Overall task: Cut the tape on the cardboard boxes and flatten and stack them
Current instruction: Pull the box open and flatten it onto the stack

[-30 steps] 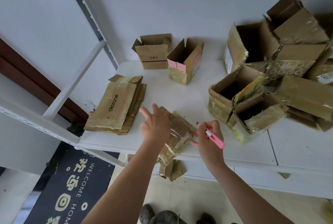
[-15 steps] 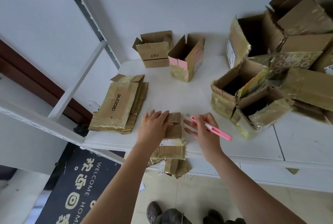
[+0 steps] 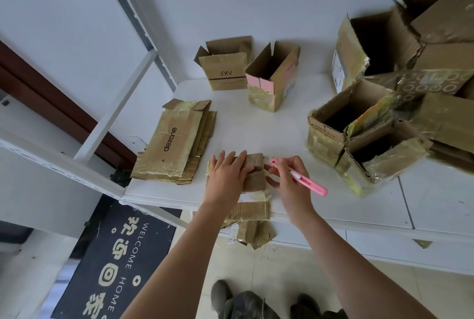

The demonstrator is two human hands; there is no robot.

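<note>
A flattened cardboard box lies at the front edge of the white table, its near flaps hanging over the edge. My left hand presses flat on its top with straight fingers. My right hand sits just right of the box and grips a pink box cutter, its tip near the box's far right corner. A stack of flattened boxes marked "dezone" lies at the left. Two open boxes stand at the back.
A pile of several open taped boxes fills the table's right side. White shelf posts rise at the left. A dark welcome mat lies on the floor below, and my shoes show at the bottom.
The box has been turned and laid flat along the table edge. My left hand came down to press on it. My right hand with the cutter stayed beside it.
</note>
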